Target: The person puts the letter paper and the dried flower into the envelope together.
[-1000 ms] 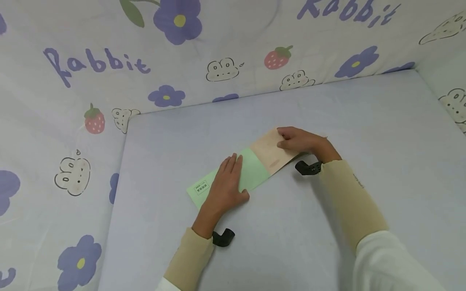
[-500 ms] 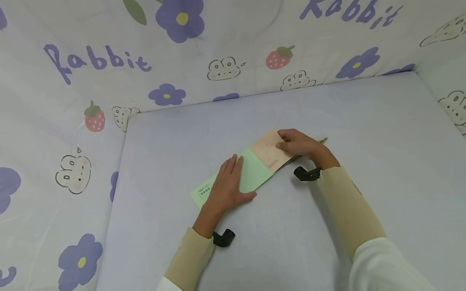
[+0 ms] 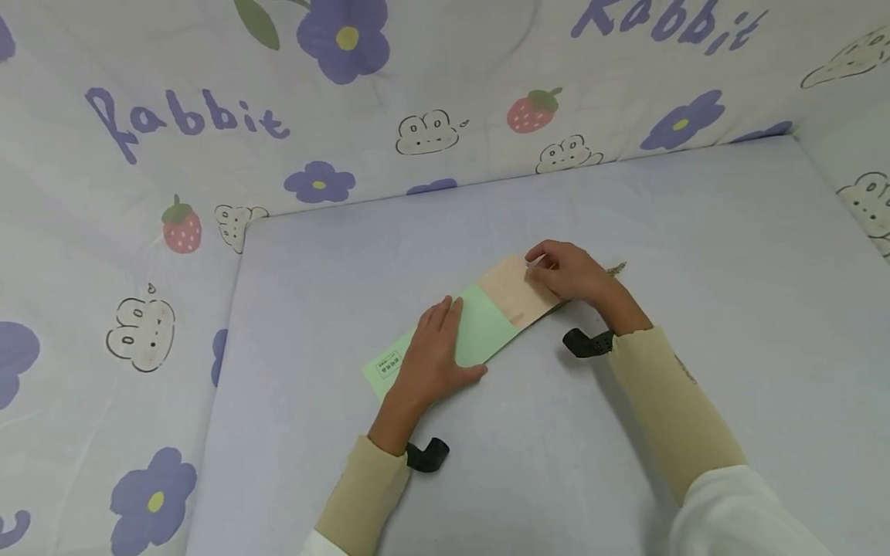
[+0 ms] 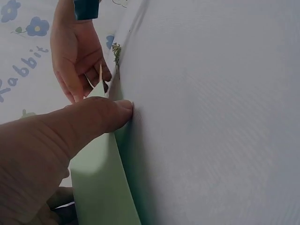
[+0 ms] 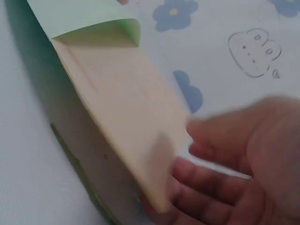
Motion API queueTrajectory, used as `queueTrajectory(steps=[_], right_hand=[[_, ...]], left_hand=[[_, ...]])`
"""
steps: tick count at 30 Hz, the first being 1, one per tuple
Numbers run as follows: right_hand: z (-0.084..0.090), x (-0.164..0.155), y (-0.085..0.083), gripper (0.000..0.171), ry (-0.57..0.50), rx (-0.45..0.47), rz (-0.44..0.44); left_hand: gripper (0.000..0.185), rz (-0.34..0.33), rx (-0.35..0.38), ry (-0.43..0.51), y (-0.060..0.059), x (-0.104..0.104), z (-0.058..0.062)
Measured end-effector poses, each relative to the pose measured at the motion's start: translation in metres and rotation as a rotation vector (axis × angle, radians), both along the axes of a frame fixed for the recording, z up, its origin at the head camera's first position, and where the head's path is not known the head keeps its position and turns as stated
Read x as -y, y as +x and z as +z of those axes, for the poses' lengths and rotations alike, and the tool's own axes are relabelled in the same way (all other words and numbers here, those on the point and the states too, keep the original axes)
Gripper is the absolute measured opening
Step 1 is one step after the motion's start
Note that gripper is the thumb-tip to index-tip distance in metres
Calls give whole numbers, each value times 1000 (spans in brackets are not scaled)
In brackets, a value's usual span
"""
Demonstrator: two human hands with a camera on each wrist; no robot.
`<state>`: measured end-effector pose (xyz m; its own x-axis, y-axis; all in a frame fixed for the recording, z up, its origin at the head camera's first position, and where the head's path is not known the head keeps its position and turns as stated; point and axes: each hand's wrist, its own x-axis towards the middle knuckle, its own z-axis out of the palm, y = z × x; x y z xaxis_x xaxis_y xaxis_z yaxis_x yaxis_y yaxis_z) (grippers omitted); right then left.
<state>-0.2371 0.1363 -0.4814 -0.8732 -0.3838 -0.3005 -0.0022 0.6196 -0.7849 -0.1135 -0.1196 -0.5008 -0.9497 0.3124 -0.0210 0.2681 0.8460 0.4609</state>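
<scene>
A light-green paper sleeve (image 3: 487, 323) with a small printed label lies aslant on the pale surface. From its open right end sticks a tan card (image 3: 511, 292). My left hand (image 3: 433, 357) rests across the sleeve, fingers straight, thumb spread past the near edge; in the left wrist view the thumb (image 4: 93, 117) lies over that edge. My right hand (image 3: 568, 270) is at the card's outer end, fingers loosely bent, with a gap between thumb and index finger. In the right wrist view its fingertips (image 5: 185, 168) are right at the card's end, blurred.
A dried green sprig (image 3: 616, 268) lies beyond my right hand; its stem (image 5: 77, 164) runs alongside the card in the right wrist view. Patterned cloth (image 3: 424, 85) stands behind and to the left. Black curved mounts (image 3: 427, 455) stick out from both wrists.
My right hand's thumb and index finger have lifted off the card and parted. Slightly less of the tan card shows outside the sleeve. The sprig has come into view behind the right hand.
</scene>
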Motion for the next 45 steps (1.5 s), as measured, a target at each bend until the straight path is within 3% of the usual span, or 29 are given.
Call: queueTrajectory(steps=[3,8,13,22,45], right_hand=[[7,-1,4,29,63,-72,-50],[12,3,10,25,30,-104,-35],[10,7,15,24,-60,-57,-25],[2,5,20,26,-196,24,-86],[-1,10,31,25,-261,34,-45]], left_hand=[[106,0,-6,-3,0,0,1],[106,12,-26,-2,-2,1,3],[106,6,-31,2,-3,0,4],[107,14,-29,-3,-1,-2,2],[107,-1,-21,1,0,-11,6]])
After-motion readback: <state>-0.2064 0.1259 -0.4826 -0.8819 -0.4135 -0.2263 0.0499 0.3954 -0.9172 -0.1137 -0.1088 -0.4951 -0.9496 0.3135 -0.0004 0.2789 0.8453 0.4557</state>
